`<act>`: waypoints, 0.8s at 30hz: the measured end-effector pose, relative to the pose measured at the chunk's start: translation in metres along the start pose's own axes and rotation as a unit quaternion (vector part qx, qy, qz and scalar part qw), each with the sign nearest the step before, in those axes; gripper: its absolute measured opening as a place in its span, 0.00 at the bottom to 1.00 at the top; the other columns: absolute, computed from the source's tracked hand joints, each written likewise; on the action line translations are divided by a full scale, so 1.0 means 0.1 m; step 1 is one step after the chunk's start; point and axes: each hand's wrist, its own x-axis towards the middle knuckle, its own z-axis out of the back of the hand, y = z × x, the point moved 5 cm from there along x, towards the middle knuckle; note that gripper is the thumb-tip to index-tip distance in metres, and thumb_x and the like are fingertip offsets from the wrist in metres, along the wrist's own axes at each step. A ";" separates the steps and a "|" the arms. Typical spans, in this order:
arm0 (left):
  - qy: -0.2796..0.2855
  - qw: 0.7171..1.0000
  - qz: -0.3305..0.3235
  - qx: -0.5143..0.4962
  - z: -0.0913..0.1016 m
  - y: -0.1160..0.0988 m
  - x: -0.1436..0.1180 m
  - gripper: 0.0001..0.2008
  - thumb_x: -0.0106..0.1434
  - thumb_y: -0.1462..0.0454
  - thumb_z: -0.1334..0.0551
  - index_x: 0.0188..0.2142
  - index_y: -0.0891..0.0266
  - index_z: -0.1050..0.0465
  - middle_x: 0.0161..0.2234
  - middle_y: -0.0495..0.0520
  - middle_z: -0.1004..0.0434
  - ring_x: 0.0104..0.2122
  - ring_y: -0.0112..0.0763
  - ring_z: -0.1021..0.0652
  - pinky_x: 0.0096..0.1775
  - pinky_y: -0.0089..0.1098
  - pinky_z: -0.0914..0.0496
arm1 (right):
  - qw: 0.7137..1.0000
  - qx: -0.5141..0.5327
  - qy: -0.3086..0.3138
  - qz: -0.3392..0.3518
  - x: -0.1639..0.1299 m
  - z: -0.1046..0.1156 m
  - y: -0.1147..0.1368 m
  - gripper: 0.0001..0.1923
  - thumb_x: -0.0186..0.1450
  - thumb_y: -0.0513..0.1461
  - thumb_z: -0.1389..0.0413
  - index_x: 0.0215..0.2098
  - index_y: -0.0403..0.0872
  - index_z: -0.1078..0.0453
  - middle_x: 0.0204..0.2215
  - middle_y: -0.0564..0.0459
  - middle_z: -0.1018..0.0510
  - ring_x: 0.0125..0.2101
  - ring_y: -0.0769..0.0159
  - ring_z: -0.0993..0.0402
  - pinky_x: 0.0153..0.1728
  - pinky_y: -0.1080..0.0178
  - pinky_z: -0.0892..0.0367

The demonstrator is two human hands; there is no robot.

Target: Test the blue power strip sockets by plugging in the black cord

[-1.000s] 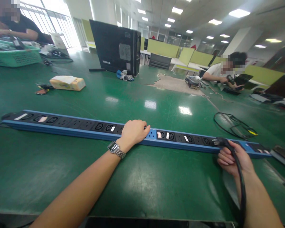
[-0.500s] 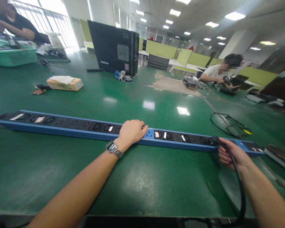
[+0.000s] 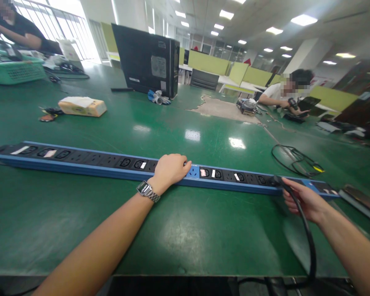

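A long blue power strip (image 3: 89,166) with black sockets and several white and pink stickers lies across the green table. My left hand (image 3: 170,169), with a metal watch at the wrist, is closed over the strip's middle, beside a blue socket. Toward the strip's right end, my right hand (image 3: 306,201) grips the black plug (image 3: 276,181) of a thick power cord (image 3: 310,242). The plug is at a socket there; how deep it sits I cannot tell. From my fingers the cord curves down past the table's front edge.
A coiled black cable (image 3: 291,160) lies behind the strip's right end. Farther back are a tissue pack (image 3: 83,107), a black computer case (image 3: 148,61), gloves (image 3: 158,98) and a green basket (image 3: 15,72). One person sits far left, another (image 3: 283,94) far right, holding a tool.
The view has shifted slightly. My left hand keeps its place on the strip, and my right hand still holds the plug at the same part of the strip.
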 end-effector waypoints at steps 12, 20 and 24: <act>0.009 1.000 0.005 0.002 -0.01 -0.01 0.01 0.24 0.67 0.52 0.53 0.34 0.60 0.22 0.35 0.58 0.19 0.37 0.40 0.22 0.37 0.34 0.33 | 0.996 0.022 -0.074 0.039 -0.08 -0.12 0.02 0.24 0.59 0.53 0.41 0.18 0.48 0.43 0.09 0.61 0.44 0.10 0.74 0.46 0.10 0.69 0.46; 0.001 1.000 -0.005 0.002 -0.01 0.00 0.00 0.24 0.67 0.53 0.54 0.34 0.60 0.22 0.35 0.58 0.20 0.36 0.40 0.22 0.36 0.34 0.33 | 0.993 0.022 -0.100 0.058 -0.13 -0.17 -0.03 0.25 0.59 0.55 0.42 0.19 0.48 0.44 0.10 0.61 0.43 0.11 0.73 0.43 0.11 0.69 0.41; -0.007 1.000 -0.007 0.006 -0.01 0.00 -0.01 0.24 0.67 0.52 0.54 0.33 0.60 0.22 0.35 0.58 0.20 0.35 0.40 0.22 0.35 0.33 0.34 | 0.995 0.053 -0.072 0.038 -0.12 -0.21 -0.04 0.18 0.62 0.51 0.43 0.25 0.46 0.35 0.15 0.59 0.34 0.13 0.74 0.39 0.12 0.70 0.41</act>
